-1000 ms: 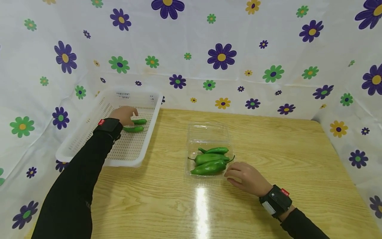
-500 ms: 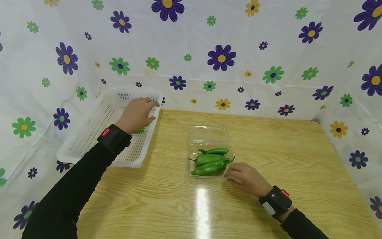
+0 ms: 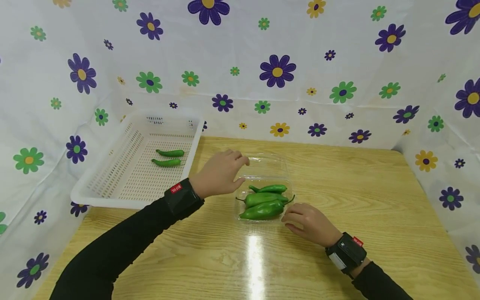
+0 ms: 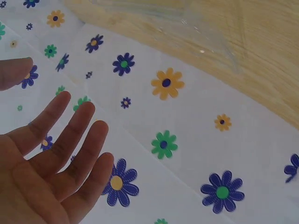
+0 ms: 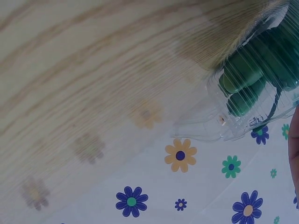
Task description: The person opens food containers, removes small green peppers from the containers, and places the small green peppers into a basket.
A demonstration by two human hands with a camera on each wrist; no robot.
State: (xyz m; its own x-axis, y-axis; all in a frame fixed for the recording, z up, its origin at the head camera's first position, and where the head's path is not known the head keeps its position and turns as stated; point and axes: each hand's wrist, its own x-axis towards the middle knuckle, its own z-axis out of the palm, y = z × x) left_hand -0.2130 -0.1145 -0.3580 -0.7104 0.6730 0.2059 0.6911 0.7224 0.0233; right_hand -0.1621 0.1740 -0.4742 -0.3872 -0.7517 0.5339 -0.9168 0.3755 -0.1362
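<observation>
My left hand (image 3: pixel 219 174) reaches over the left side of a clear plastic clamshell box (image 3: pixel 264 167). Its fingers are spread and slightly bent, and the left wrist view shows nothing in the hand (image 4: pixel 51 172). In the box's near half lie a small green pepper (image 3: pixel 271 189) and two larger ones, a middle pepper (image 3: pixel 262 199) and a front pepper (image 3: pixel 262 211). The lid is laid back, away from me. Loosely bent, the fingers of my right hand (image 3: pixel 309 223) are right at the box's near right corner, holding nothing.
At the left stands a white perforated basket (image 3: pixel 76 191) with two slim peppers inside, a far one (image 3: pixel 170 153) and a near one (image 3: pixel 166 163). Both basket and box are on a wooden table (image 3: pixel 367 187). A flowered cloth (image 3: pixel 240 50) rises behind and along both sides.
My left hand has come out of the basket, empty, and moved right to the clamshell box. The two slim peppers in the basket are fully visible again. The right hand has stayed in place.
</observation>
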